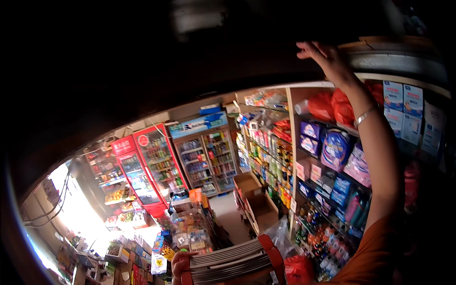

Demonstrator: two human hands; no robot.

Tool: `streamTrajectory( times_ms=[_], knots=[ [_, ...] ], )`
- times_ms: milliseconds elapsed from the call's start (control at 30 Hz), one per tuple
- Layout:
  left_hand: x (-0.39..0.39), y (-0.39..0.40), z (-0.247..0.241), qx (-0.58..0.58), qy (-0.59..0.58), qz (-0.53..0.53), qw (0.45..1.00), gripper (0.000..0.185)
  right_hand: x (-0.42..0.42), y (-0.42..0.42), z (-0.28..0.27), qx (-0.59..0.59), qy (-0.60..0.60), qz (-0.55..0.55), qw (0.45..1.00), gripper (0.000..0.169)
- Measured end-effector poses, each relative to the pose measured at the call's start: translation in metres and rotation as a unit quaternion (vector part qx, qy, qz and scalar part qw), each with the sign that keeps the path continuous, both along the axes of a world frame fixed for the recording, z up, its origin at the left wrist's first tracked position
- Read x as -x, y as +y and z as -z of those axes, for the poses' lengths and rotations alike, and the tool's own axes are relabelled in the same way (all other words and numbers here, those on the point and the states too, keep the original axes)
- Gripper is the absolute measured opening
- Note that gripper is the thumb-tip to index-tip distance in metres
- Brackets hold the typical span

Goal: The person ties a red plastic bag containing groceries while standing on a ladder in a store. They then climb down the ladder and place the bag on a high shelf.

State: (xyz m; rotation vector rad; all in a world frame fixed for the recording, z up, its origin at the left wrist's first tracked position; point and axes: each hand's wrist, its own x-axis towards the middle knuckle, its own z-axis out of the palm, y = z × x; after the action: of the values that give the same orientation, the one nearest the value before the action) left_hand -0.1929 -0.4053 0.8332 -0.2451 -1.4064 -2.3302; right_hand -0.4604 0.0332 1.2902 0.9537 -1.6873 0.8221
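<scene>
At the bottom of the view, my left hand (179, 265) grips the left end of a ridged metal frame (228, 260) with red end pieces, which looks like the top of a stepladder. My right arm reaches up on the right, a metal bracelet (365, 114) on its wrist. High up, my right hand (322, 58) has its fingers spread, with nothing visible in them. Its fingertips lie against a dark area, and I cannot tell whether they touch a surface. Below that hand, red plastic bags (320, 105) rest on an upper shelf.
Shelves on the right hold packaged pads (335, 149), boxes (393, 95) and bottles (333, 242). Open cardboard cartons (263, 210) stand beside the aisle floor (224, 210). Drink fridges (160, 160) line the back. A goods-covered counter (194, 235) is ahead; darkness fills the top.
</scene>
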Motion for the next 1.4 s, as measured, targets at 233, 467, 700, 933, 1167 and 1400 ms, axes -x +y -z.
streamTrajectory(
  times_ms=[233, 467, 700, 933, 1167, 1400],
  knots=[
    [0.007, 0.001, -0.002, -0.005, 0.037, -0.005, 0.999, 0.039, -0.008, 0.042, 0.254, -0.008, -0.27, -0.205, 0.941, 0.032],
    [0.01, 0.007, -0.006, -0.004, 0.071, -0.005, 0.997, 0.039, -0.069, 0.01, 0.51, 0.089, -0.657, -0.3, 0.686, 0.079],
    [0.004, 0.018, -0.004, 0.004, 0.028, -0.045, 0.999, 0.041, -0.116, -0.069, 0.545, 0.081, -0.595, -0.402, 0.691, 0.067],
    [0.013, 0.009, 0.006, -0.02, 0.061, -0.025, 0.998, 0.035, -0.091, -0.108, 0.525, 0.098, -0.493, -0.328, 0.8, 0.06],
    [0.015, 0.007, 0.009, -0.059, 0.078, 0.028, 0.995, 0.038, -0.077, -0.126, 0.526, 0.077, -0.448, -0.226, 0.861, 0.059],
    [0.03, 0.008, 0.019, 0.055, 0.261, -0.027, 0.963, 0.042, -0.065, -0.116, 0.527, 0.018, -0.378, -0.105, 0.92, 0.058]
  ],
)
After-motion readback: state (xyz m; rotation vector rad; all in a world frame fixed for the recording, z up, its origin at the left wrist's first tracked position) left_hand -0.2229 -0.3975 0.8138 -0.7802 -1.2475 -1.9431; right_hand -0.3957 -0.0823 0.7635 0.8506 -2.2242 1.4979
